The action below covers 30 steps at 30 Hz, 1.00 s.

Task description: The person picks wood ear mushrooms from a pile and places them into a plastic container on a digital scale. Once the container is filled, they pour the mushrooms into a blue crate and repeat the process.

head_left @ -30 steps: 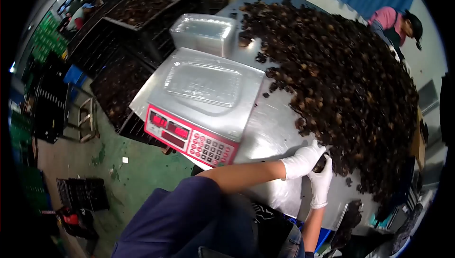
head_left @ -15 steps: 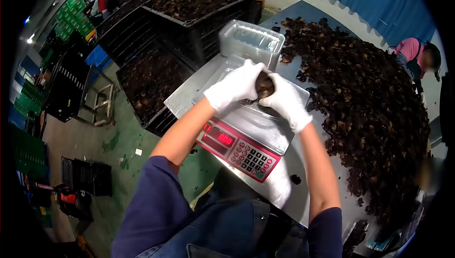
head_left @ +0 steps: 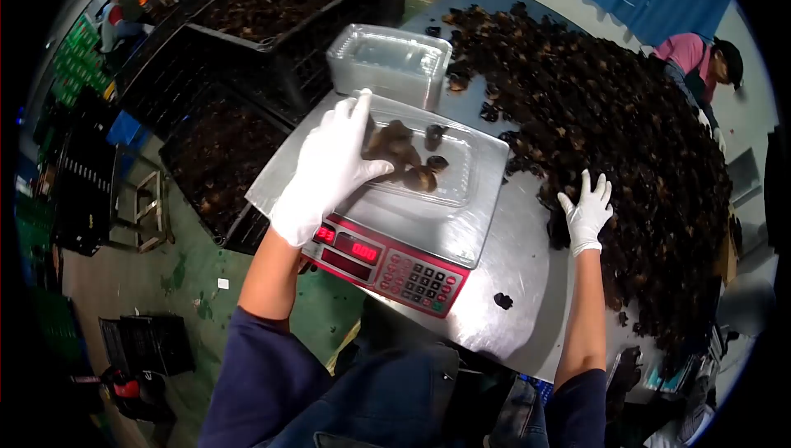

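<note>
My left hand (head_left: pixel 329 156), in a white glove, is at the left side of a clear plastic tray (head_left: pixel 465 189), fingers stretched out and thumb apart. Several dark brown pieces that look like wood ear mushrooms (head_left: pixel 400 151) lie in the tray beside my thumb. The tray rests on the metal plate of a red-fronted digital scale (head_left: pixel 383 267), whose display is lit. To the right, my gloved right hand (head_left: pixel 587 209) reaches to the near edge of a large heap of the same mushrooms (head_left: pixel 610 110), its fingers spread.
A stack of clear trays (head_left: pixel 387 61) stands behind the scale. One loose mushroom piece (head_left: pixel 503 301) lies on the metal table (head_left: pixel 527 259). Black crates (head_left: pixel 272 40) of mushrooms stand to the left. Another person (head_left: pixel 692 61) leans over the heap's far right side.
My hands have parted from around a clump of mushrooms. Pieces now lie in the tray; my right hand has moved right to the heap, while my left stays by the tray.
</note>
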Available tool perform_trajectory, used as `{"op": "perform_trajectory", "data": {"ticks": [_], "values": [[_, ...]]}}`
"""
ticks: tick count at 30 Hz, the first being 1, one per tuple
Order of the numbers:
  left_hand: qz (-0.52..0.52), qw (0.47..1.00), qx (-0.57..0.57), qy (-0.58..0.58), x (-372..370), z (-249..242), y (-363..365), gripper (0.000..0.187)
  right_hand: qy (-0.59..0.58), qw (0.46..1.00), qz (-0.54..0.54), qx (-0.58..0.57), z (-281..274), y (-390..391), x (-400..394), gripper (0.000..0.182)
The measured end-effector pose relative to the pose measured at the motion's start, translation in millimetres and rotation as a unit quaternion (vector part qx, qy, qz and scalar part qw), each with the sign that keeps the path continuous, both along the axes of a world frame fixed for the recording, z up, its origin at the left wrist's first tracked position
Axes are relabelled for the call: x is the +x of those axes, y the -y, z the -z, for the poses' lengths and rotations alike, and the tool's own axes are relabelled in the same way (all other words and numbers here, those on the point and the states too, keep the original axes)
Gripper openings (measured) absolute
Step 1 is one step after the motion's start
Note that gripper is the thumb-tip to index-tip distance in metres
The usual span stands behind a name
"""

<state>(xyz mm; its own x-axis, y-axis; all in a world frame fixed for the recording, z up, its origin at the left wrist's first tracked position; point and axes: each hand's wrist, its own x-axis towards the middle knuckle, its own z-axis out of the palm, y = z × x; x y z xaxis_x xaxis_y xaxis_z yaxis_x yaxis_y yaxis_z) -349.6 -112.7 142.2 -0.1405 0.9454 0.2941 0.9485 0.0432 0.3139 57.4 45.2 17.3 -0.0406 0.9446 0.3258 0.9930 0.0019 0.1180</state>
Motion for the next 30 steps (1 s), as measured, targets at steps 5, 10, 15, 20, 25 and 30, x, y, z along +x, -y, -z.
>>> {"op": "perform_trajectory", "data": {"ticks": [5,10,15,20,25,30], "values": [[0.231,0.962,0.068,0.130,99.6,0.2,41.6,0.061,-0.100,0.980,-0.170,0.022,11.0,82.6,44.9,0.040],[0.415,0.909,-0.036,-0.023,212.1,84.4,59.7,0.028,-0.167,0.976,-0.138,-0.009,23.9,163.6,90.8,0.031],[0.353,0.930,-0.049,-0.092,254.9,155.0,47.2,0.012,-0.264,0.961,-0.081,-0.023,18.9,224.0,121.7,0.025],[0.442,0.883,-0.153,0.039,280.6,155.5,47.4,0.015,-0.371,0.927,-0.005,0.048,26.4,233.2,146.4,0.016],[0.313,0.940,-0.125,-0.047,318.8,124.8,-9.4,0.045,-0.319,0.944,0.003,0.086,14.5,193.5,141.2,0.033],[0.285,0.959,0.010,-0.007,336.4,157.7,-56.2,0.024,-0.330,0.944,0.015,0.022,33.8,192.0,132.5,0.050]]}}
